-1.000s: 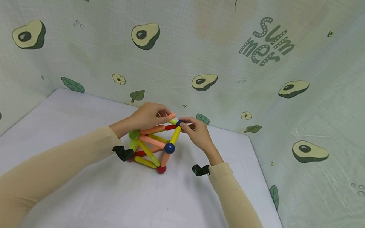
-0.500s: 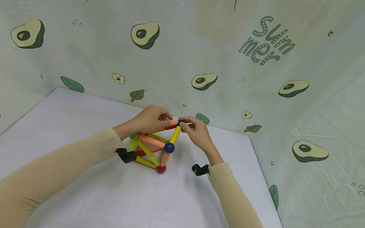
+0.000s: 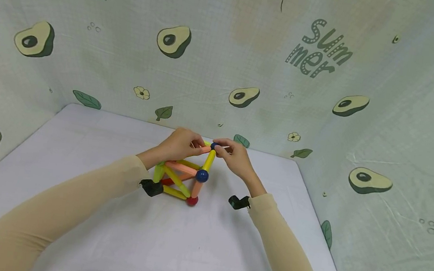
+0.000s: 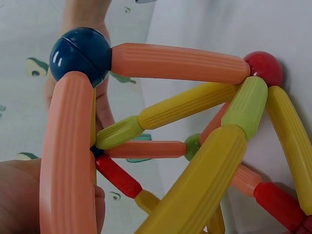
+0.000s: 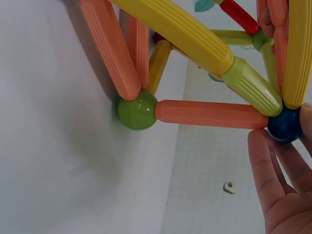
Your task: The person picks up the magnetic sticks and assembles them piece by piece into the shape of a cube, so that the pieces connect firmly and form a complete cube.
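A frame of magnetic rods and balls stands on the table. My left hand (image 3: pixel 179 144) pinches an orange magnetic rod (image 3: pixel 205 149), whose end is at or close to the upper dark blue ball (image 4: pixel 96 151); I cannot tell whether they touch. My right hand (image 3: pixel 235 157) holds that same ball (image 5: pixel 284 126) between thumb and fingers. Yellow, red and orange rods meet around it. Nearer to me are another dark blue ball (image 3: pixel 201 175) and a red ball (image 3: pixel 192 200). A green ball (image 5: pixel 137 110) sits low on the frame. My left hand and sleeve partly hide the left side.
The white tabletop (image 3: pixel 194 250) extends in front of the frame. Behind it and at both sides hangs a cloth (image 3: pixel 208 71) printed with avocados and leaves. A black wrist camera (image 3: pixel 152 187) is close to the frame's left side.
My left hand has shifted right and slightly down, bringing the orange rod from above and left of the upper blue ball to beside it. My right hand stays nearly still on the ball.
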Demonstrator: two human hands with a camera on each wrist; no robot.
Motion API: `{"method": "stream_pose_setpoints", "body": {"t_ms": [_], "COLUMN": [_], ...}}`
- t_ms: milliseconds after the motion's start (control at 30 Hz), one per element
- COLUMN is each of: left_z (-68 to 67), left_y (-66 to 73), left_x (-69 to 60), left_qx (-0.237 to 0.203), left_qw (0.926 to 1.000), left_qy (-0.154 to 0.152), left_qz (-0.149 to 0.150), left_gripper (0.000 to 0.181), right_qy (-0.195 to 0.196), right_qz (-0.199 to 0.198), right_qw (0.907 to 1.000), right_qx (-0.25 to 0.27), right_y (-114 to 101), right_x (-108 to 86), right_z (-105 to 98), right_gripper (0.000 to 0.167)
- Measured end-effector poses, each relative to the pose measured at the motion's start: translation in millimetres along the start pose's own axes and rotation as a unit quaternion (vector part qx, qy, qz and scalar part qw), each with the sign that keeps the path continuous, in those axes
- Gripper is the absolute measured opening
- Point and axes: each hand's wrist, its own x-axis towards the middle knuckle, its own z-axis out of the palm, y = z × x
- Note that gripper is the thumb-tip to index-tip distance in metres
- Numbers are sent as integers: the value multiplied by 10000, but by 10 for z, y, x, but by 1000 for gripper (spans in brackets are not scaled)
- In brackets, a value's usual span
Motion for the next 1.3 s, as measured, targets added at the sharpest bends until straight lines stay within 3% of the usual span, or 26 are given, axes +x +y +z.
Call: {"method": "stream_pose_setpoints", "body": {"t_ms": [533, 800, 967, 1100, 1300], "left_z": [47, -60, -276, -413, -424], "left_y": [-57, -27, -28, -214, -481], "left_x": [27, -57, -291, -600, -965], "left_qx": [95, 258, 468, 577, 200], "left_qw": [9998, 9995, 9977, 9958, 9986], "left_qy": [129, 125, 460, 682, 416], "left_qz": [106, 143, 165, 204, 269], "left_gripper": [24, 29, 31, 33, 41], "right_qy": [132, 5, 51, 95, 82], "right_qz": [-209, -121, -62, -90, -116], "right_qw": [9996, 9999, 9999, 9998, 9997], "right_qx": [-164, 10, -76, -170, -206], "right_y": [-23, -2, -5, -8, -7], "right_x": [-35, -39, -61, -66, -66], "right_z": [27, 21, 22, 24, 30], "right_gripper": [32, 35, 33, 33, 34]}}
